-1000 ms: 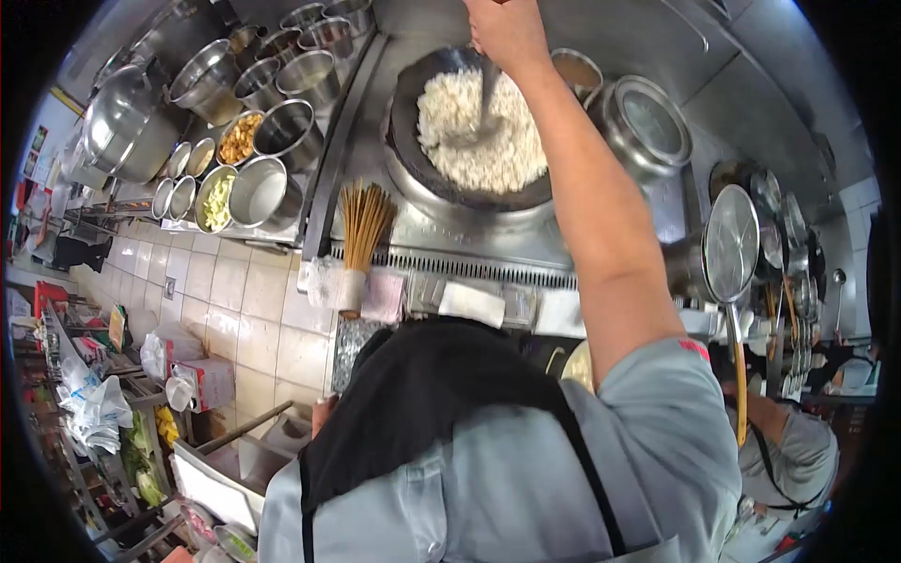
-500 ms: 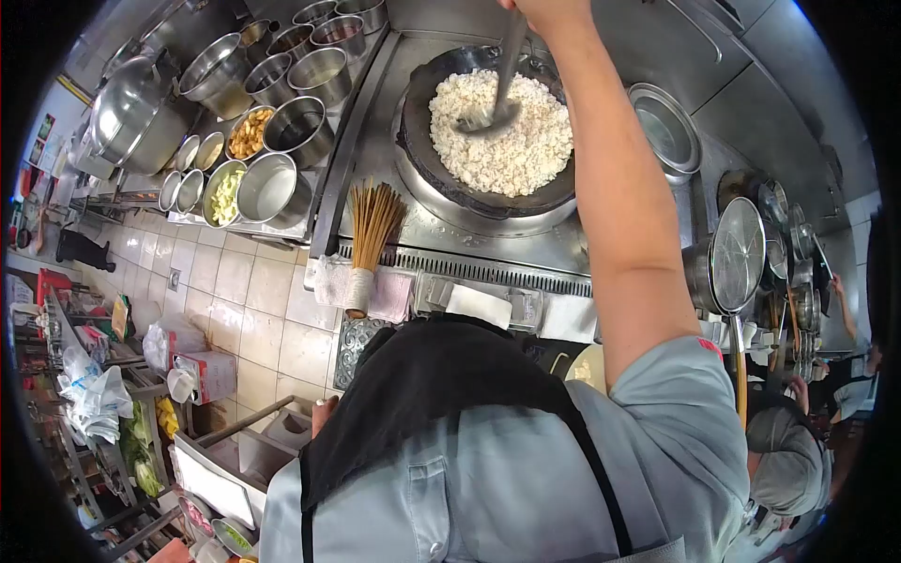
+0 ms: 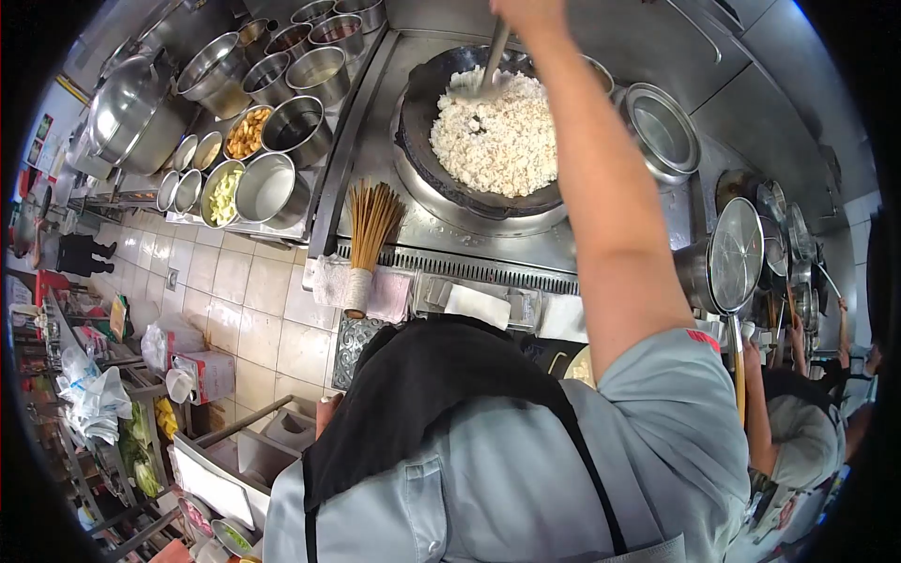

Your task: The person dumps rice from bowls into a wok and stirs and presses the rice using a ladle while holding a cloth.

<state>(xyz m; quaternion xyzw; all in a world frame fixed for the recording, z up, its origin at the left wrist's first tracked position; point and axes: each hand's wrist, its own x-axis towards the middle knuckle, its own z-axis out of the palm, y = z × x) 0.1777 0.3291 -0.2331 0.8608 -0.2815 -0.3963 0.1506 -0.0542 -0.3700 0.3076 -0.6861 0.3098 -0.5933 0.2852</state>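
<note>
At the top edge, my right hand [image 3: 530, 14] is closed round the handle of a metal ladle [image 3: 496, 56]. The ladle's head, blurred, is in white fried rice [image 3: 502, 145] at the far left part of the heap. A large dark wok [image 3: 413, 141] on the steel range holds the rice. My right arm crosses in front of the wok's right side and hides it. Only a small part of my left hand [image 3: 327, 413] shows beside the black apron; its fingers are hidden, so what it holds cannot be seen.
A bamboo wok brush [image 3: 371, 230] lies at the range's front edge, near folded cloths [image 3: 477, 303]. Steel pots and an ingredient bowl [image 3: 225, 192] stand left. A metal basin [image 3: 662, 127] and a wire strainer [image 3: 736, 253] are right. Another person [image 3: 798, 432] works at lower right.
My right hand and the ladle have moved up and left, to the far side of the rice. A small dark gap now shows in the heap. The person at lower right has shifted.
</note>
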